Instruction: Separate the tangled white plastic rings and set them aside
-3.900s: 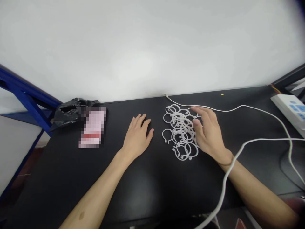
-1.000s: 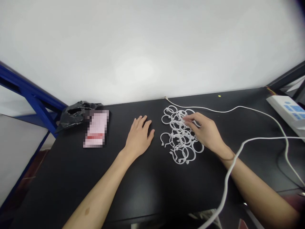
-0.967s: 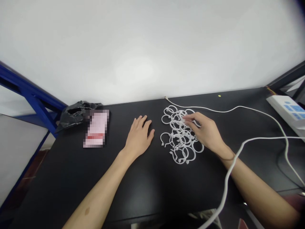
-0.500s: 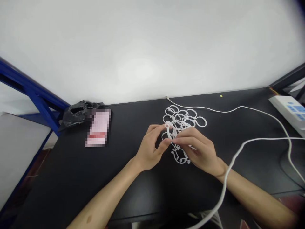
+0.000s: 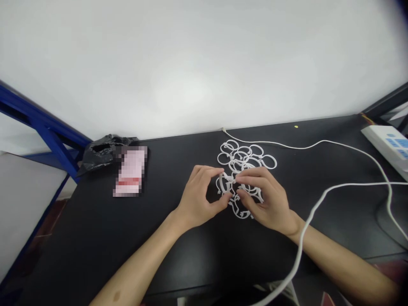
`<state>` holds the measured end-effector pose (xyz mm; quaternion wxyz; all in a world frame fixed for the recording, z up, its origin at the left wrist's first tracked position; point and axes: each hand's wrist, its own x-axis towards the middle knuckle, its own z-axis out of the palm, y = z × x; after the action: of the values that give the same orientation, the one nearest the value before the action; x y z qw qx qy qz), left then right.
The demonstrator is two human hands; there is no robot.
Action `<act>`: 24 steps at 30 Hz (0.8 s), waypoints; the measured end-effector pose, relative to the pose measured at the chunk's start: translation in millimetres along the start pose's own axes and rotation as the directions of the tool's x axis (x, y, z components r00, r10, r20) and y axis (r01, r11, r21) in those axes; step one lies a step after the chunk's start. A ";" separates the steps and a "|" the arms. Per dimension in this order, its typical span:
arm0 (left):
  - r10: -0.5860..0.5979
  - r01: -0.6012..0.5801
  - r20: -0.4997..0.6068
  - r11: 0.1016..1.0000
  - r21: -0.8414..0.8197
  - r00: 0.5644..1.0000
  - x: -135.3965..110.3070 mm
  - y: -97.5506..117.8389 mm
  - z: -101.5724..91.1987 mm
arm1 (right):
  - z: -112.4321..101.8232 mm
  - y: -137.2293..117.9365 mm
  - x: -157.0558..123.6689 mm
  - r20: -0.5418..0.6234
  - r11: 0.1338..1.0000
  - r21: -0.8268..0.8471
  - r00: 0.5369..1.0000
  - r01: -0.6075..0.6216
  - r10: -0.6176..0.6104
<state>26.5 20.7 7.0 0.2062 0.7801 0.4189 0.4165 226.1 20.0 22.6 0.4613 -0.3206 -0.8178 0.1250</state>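
A pile of several white plastic rings (image 5: 247,156) lies on the black table (image 5: 178,255) near the back wall. Both my hands meet at the pile's near edge and pinch one white ring (image 5: 227,183) between them. My left hand (image 5: 199,199) grips the ring's left side with thumb and fingers curled. My right hand (image 5: 264,198) holds its right side, fingers closed, and covers part of the pile.
A black plastic bag (image 5: 102,151) and a pink packet (image 5: 130,171) lie at the back left. White cables (image 5: 331,187) cross the right side toward a white power strip (image 5: 387,146). A blue metal frame (image 5: 44,129) stands at the left edge.
Four seconds ago both hands lay flat on the table. My right hand then picked a ring from the pile, and my left hand came over and gripped it too.
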 end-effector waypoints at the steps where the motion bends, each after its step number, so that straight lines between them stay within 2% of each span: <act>1: 0.055 -0.055 -0.010 0.996 0.073 0.998 -0.2 -0.9 1.0 | -0.7 0.6 -0.1 0.003 1.000 -0.018 1.000 -0.005 0.005; 4: 0.165 -0.156 -0.022 0.965 0.211 0.986 -1.2 -2.9 4.9 | -2.7 2.2 -0.3 0.045 0.999 -0.040 0.999 0.007 -0.005; 8: 0.233 -0.224 0.005 0.928 0.298 0.972 -2.0 -4.1 7.2 | -2.6 2.6 -1.2 0.071 0.999 -0.038 0.997 0.005 -0.002; 15: 0.249 -0.227 -0.026 0.917 0.329 0.968 -2.5 -5.6 4.4 | -1.3 7.3 -1.2 0.073 0.998 -0.053 0.997 -0.032 0.036; 24: 0.300 -0.254 -0.084 0.901 0.351 0.950 -2.9 -5.1 3.8 | -1.7 8.8 -2.4 0.100 0.997 0.014 0.992 -0.079 0.077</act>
<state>26.3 21.2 0.1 -0.0202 0.8251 0.3814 0.4162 232.0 25.0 17.5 0.4175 -0.3416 -0.8255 0.1661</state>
